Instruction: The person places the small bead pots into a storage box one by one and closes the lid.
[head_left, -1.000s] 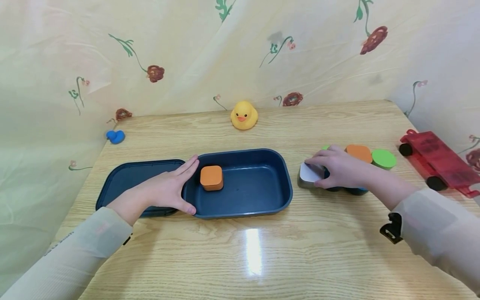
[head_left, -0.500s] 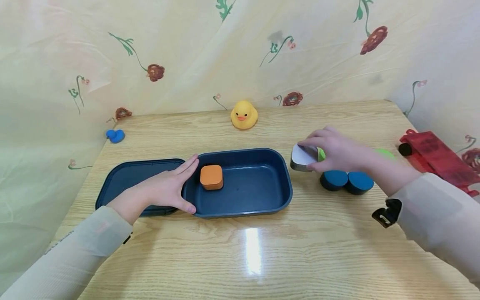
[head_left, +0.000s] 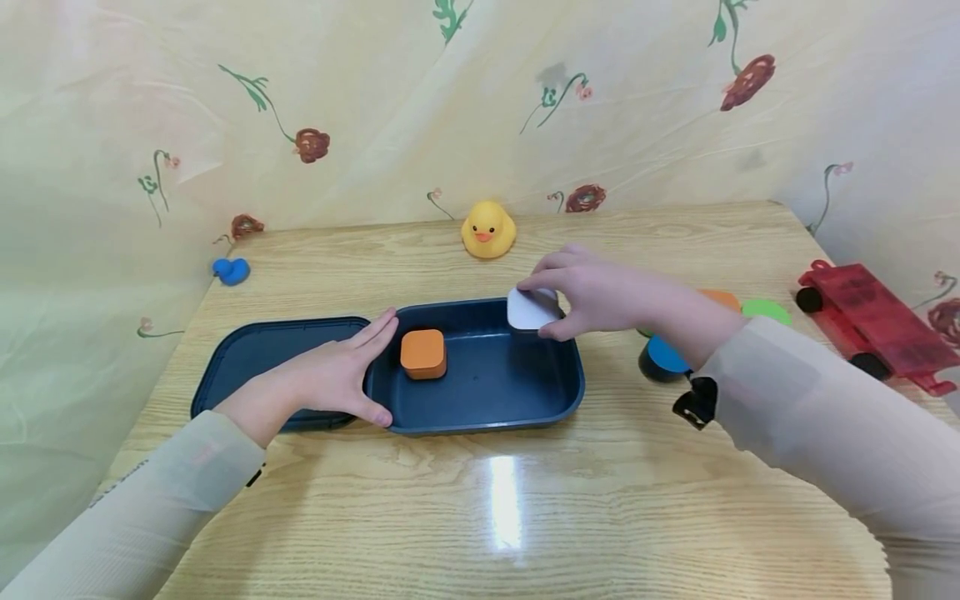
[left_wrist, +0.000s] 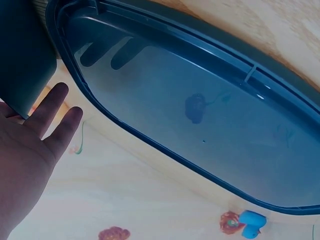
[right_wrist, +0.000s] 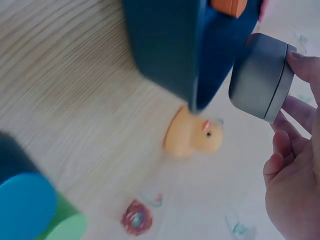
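My right hand [head_left: 592,292] pinches a small rounded-square grey container [right_wrist: 260,75] by its pale lid edge, thumb on one side and fingers opposite. It is over the right end of a dark blue rectangular box [head_left: 487,431]. Inside that box, near its left end, sits an orange rounded-square container [head_left: 422,350]. My left hand [head_left: 330,379] spans the box's left end with straight, spread fingers, thumb at the near rim and fingertips at the far corner. Under that hand and to its left lies the dark blue lid [left_wrist: 200,120], partly hidden by the wrist.
Right of the box stand blue [head_left: 663,357], orange [head_left: 722,298] and green [head_left: 767,312] topped containers, partly behind the right forearm. A red toy vehicle [head_left: 873,321] is at the right edge. A yellow rubber duck [head_left: 487,232] and a small blue duck [head_left: 231,272] stand at the back.
My right hand has lifted the grey container off the table beside the other containers and carried it left over the box. My left hand, the box and the orange container have stayed put.
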